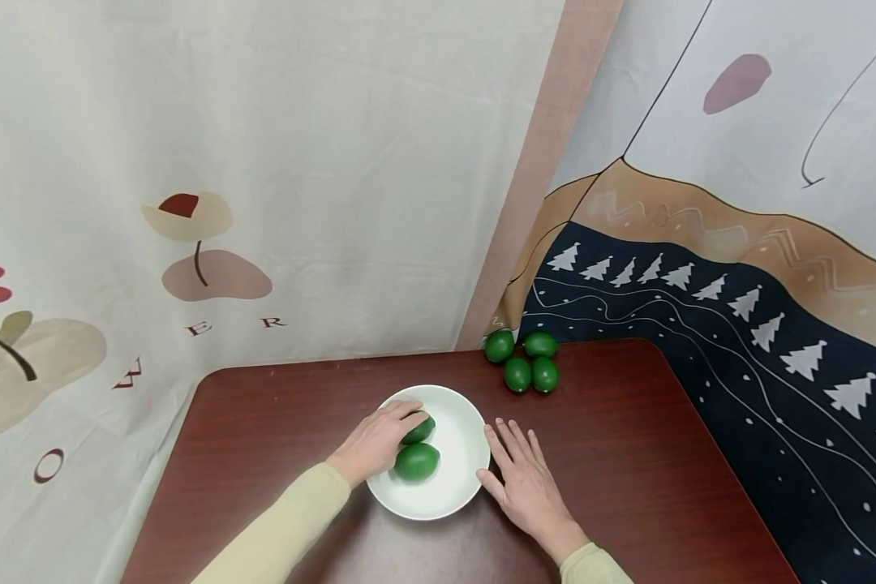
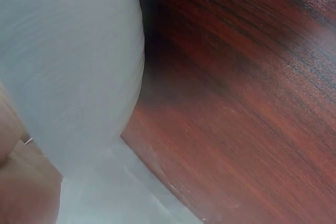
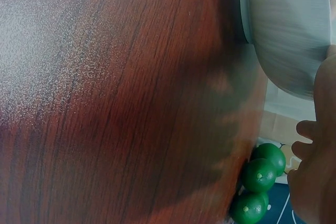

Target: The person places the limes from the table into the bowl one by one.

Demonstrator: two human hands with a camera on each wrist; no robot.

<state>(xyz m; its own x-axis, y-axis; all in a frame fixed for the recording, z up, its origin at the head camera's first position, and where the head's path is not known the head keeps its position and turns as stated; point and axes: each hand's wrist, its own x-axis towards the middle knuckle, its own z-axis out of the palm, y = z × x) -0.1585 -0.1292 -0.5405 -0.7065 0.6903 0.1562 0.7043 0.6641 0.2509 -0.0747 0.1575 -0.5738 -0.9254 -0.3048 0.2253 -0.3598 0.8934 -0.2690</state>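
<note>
A white bowl (image 1: 461, 458) stands on the table with two green limes in its left half. My left hand (image 1: 376, 440) reaches over the bowl's left rim and grips the farther lime (image 1: 420, 430), its fingers covering the left part of it. The nearer lime (image 1: 417, 461) lies just in front, close to the thumb side. My right hand (image 1: 526, 488) is at the bowl's right side, fingers straight and spread, fingertips by the rim. From the right wrist, the bowl's outer wall (image 3: 291, 30) shows beside the hand (image 3: 315, 166).
Several more limes (image 1: 517, 375) sit in a cluster at the table's back edge, right of the bowl. The reddish-brown wooden table (image 1: 613, 454) ends at a pale printed curtain (image 1: 380, 203) behind and a dark tree-patterned cloth (image 1: 701, 349) on the right.
</note>
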